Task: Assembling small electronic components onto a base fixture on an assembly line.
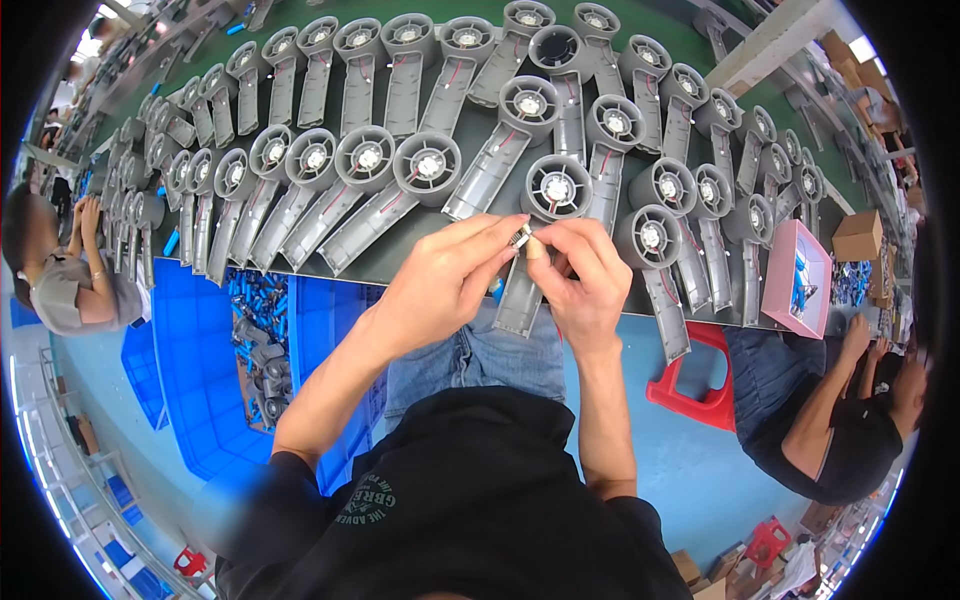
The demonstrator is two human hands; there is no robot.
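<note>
My left hand point(450, 268) and my right hand point(583, 278) meet fingertip to fingertip above the bench. Between them they pinch a small white and metallic part point(520, 237); it looks like a little electronic component, too small to name. Right beneath the fingers lies a grey handheld-fan housing point(558, 188) with a round spoked head. Its open half-handle point(518, 305) shows below my hands, over the bench edge, while its middle is hidden by my fingers. Another fan housing point(650, 237) lies just beyond my right hand, red wire along its handle.
Rows of similar fan housings point(426, 168) cover the green bench point(345, 150). A pink box point(798, 280) with blue parts stands at right. Blue crates point(205, 370) stand at lower left, a red stool point(700, 385) at lower right. Co-workers sit on both sides.
</note>
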